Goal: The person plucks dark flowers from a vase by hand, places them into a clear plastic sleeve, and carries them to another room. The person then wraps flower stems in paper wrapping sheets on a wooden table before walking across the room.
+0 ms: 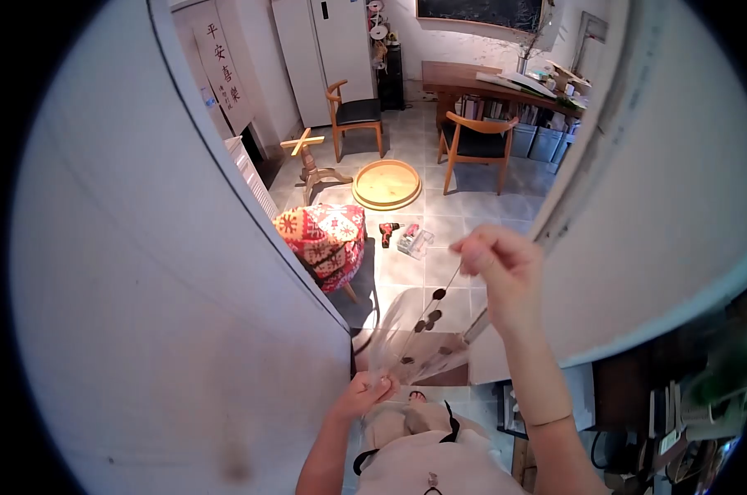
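My right hand (504, 268) is raised at centre right, fingers pinched on the top end of a thin string with dark discs (429, 322). From there the string slants down to the left, several dark round pieces spaced along it. Lower down, my left hand (367, 394) is closed on a clear plastic bag (385, 342), held in front of my body. The string's lower part overlaps the bag; whether it is inside or in front I cannot tell.
I stand at a doorway between white panels. Beyond on the tiles are a cordless drill (387, 233), a clear box (416, 241), a round wooden tabletop (387, 184), a wooden pedestal (312, 172), two chairs and a desk (439, 76). A patterned cloth (324, 239) covers something at left.
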Demonstrator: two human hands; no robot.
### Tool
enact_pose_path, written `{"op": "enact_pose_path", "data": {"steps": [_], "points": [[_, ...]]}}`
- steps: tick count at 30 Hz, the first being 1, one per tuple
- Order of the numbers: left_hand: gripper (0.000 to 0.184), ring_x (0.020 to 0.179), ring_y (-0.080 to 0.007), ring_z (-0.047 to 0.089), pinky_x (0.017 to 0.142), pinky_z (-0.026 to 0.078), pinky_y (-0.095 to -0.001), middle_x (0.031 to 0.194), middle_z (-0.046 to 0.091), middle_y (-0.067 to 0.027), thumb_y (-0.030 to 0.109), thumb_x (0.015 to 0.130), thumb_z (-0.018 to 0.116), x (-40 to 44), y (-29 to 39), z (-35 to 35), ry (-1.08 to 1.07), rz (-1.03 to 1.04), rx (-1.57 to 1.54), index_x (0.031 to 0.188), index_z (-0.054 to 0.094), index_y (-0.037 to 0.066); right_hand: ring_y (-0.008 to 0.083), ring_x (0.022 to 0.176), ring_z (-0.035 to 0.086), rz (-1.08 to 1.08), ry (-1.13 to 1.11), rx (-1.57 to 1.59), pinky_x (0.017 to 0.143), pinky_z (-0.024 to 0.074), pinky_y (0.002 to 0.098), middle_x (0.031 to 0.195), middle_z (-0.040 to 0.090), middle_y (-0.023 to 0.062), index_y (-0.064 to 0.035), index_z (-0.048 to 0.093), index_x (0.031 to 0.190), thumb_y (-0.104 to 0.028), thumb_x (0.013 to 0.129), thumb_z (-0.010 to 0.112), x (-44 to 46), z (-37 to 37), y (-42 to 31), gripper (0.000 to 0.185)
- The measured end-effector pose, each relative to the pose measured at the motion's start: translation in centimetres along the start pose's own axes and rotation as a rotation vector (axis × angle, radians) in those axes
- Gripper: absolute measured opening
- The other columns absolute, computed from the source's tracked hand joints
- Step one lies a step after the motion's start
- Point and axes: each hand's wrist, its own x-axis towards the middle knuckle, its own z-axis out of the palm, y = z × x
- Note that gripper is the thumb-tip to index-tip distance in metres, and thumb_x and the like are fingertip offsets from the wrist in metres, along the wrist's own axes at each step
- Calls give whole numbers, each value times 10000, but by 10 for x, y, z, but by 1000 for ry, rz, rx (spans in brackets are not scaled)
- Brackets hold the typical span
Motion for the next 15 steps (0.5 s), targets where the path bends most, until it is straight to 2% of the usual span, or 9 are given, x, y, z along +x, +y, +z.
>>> {"op": "enact_pose_path", "data": {"steps": [5, 10, 13, 15], "points": [[354, 537, -36, 373, 490, 284, -195, 605, 423, 49, 352, 957, 465, 91, 2, -85, 116, -46, -53, 853, 589, 37, 53, 494, 463, 44, 209, 98, 460, 362, 192, 654, 559, 13, 9, 641, 820, -144, 893, 584, 156, -17, 81, 178], [344, 500, -45, 337, 467, 266, -206, 562, 401, 41, 346, 950, 477, 196, 4, -192, 178, -117, -15, 839, 582, 37, 83, 400, 455, -72, 356, 174, 353, 365, 210, 668, 588, 55, -7, 623, 852, -162, 897, 572, 316, -61, 171, 170], [311, 521, -39, 367, 479, 291, -198, 608, 433, 45, 310, 954, 476, 262, -1, -272, 184, -217, -4, 849, 596, 43, 110, 404, 487, -152, 531, 140, 341, 408, 240, 716, 622, 105, -18, 614, 854, -150, 887, 580, 404, -116, 206, 140], [287, 551, -39, 387, 505, 319, -197, 635, 447, 52, 281, 950, 490, 308, 4, -309, 202, -270, 14, 840, 605, 43, 132, 407, 496, -255, 737, 64, 344, 408, 261, 681, 615, 98, -22, 620, 847, -159, 876, 596, 453, -168, 216, 142]]}}
